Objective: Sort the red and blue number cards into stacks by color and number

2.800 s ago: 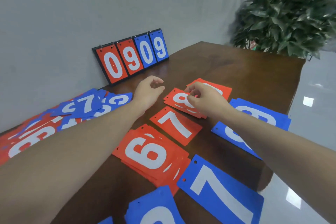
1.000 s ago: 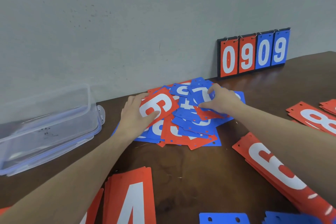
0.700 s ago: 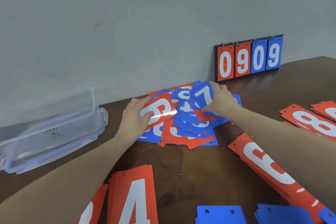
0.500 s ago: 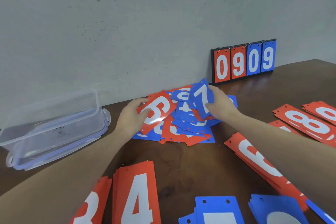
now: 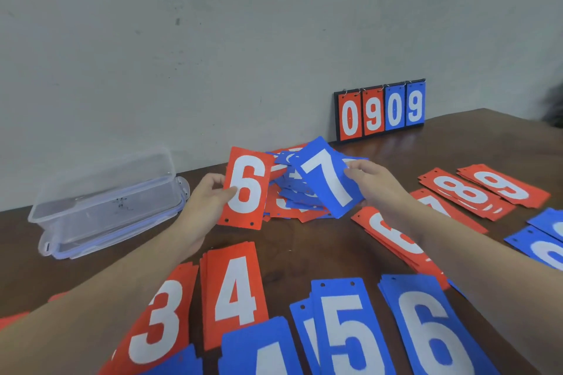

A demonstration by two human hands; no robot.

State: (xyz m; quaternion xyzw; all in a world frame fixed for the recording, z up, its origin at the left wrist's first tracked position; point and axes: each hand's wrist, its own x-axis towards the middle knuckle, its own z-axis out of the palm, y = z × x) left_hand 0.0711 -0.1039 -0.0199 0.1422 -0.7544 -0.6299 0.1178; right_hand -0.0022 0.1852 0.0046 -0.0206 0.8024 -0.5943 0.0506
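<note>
I hold a red 6 card [image 5: 246, 189] upright in my left hand [image 5: 204, 201], thumb pinching its left edge, holes at the bottom. My right hand [image 5: 377, 184] pinches a blue 7 card [image 5: 327, 178] by its right edge; its long axis tilts, top leaning left. Both hang just above the unsorted pile [image 5: 292, 201] at the back of the bench [image 5: 304, 253]. The red 6 stack [image 5: 393, 237] lies on my right, partly under my right forearm, its long axis running away to the left, so the red card has to cross over, I judge. No blue 7 stack shows here; the blue 6 stack [image 5: 426, 326] and blue 5 stack [image 5: 344, 329] lie nearest me, beside the red 4 stack [image 5: 233, 292]. A clear plastic box [image 5: 106, 201] sits off to the left.
</note>
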